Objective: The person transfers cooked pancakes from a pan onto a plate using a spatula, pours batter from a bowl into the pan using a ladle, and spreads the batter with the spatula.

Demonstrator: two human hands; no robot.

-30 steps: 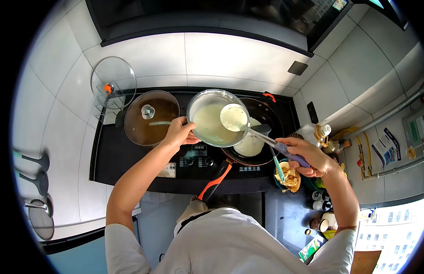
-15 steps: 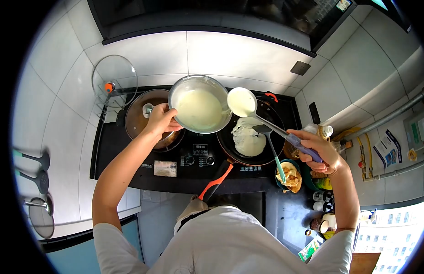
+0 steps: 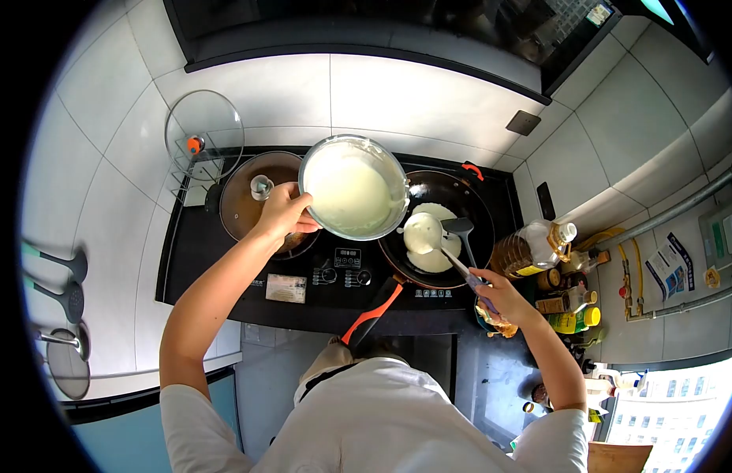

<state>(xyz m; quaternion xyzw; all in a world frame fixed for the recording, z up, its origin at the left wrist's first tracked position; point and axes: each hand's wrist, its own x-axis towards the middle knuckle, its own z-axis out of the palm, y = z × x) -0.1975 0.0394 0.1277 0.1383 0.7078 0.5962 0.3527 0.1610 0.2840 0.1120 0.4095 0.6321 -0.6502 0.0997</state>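
My left hand (image 3: 289,210) grips the rim of a metal bowl (image 3: 352,188) of pale batter, held up between the lidded pot (image 3: 246,195) and the black frying pan (image 3: 478,206). In my right hand (image 3: 500,296) is the purple-grey handle of a ladle (image 3: 423,234), whose batter-filled cup is over the pan. White batter (image 3: 437,259) lies on the pan's bottom, partly hidden by the ladle. A dark spatula (image 3: 458,226) rests in the pan, its handle partly covered by the ladle and my right hand.
An orange-and-black pan handle (image 3: 374,314) sticks out over the hob's front edge. Oil bottle (image 3: 532,246) and smaller bottles (image 3: 575,320) stand at the right. A bowl of food (image 3: 496,322) is partly behind my right hand. A glass lid (image 3: 204,134) leans on a rack at the back left.
The ladle has moved from beside the bowl down over the pan, with my right hand moving left and down. The bowl has shifted slightly right since the last frame.
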